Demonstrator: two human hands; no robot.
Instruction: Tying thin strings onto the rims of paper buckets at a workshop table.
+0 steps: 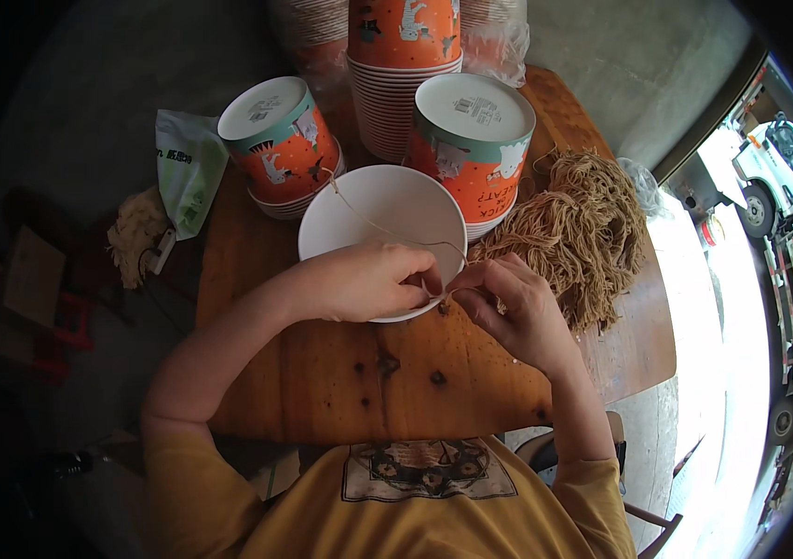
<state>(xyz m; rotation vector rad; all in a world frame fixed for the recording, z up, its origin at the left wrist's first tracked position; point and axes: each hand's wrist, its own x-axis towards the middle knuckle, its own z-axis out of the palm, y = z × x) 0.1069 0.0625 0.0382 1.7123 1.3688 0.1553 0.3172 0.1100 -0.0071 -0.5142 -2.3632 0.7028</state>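
A white-lined paper bucket (396, 197) lies tipped toward me on the table, its round mouth facing up at me. A thin tan string (368, 220) crosses that mouth from the far left rim to the near right rim. My left hand (373, 279) reaches over the opening, its fingers closed on the near right rim. Just outside the same rim, my right hand (513, 307) pinches the string with thumb and forefinger. The fingertips of both hands nearly meet there, and the exact hold is partly hidden by the fingers.
Orange upturned paper buckets stand in a left stack (289, 154), a right stack (471, 149) and a tall back stack (404, 79). A heap of tan strings (573, 233) lies at the right of the wooden table (387, 382). A green-white bag (189, 172) is at left.
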